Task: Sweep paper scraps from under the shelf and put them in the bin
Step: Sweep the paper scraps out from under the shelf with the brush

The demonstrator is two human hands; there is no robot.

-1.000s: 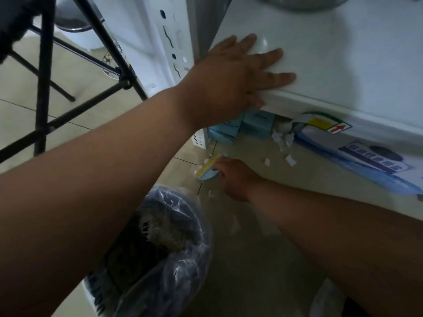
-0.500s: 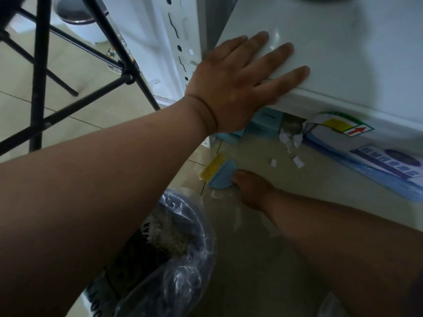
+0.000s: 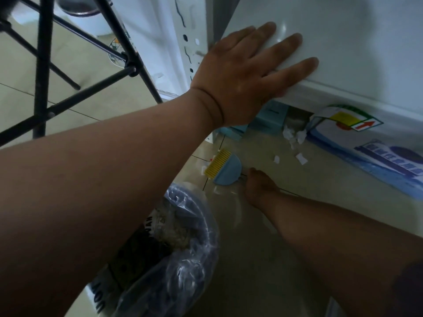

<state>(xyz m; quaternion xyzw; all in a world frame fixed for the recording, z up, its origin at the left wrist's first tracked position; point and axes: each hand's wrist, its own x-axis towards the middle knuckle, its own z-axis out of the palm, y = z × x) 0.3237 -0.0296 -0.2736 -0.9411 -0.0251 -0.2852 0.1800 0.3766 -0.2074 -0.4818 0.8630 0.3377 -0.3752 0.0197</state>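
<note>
Sweeping barely begun | right hand (image 3: pixel 258 191) gripping blue dustpan (image 3: pixel 226 171) | paper scraps (image 3: pixel 294 139) just beyond, unswept | left hand (image 3: pixel 247 72) flat on shelf (image 3: pixel 354 42) | bin (image 3: pixel 164 259) beside wrist

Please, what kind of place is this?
Probably a home kitchen or utility corner: a beige tiled floor, a white metal shelf and a plastic-lined waste bin beside a black metal frame.

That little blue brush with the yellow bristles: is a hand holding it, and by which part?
Yes. The right hand grips the blue brush by its handle end, bristles pointing away. The left hand holds nothing; it rests flat on the white shelf.
</note>
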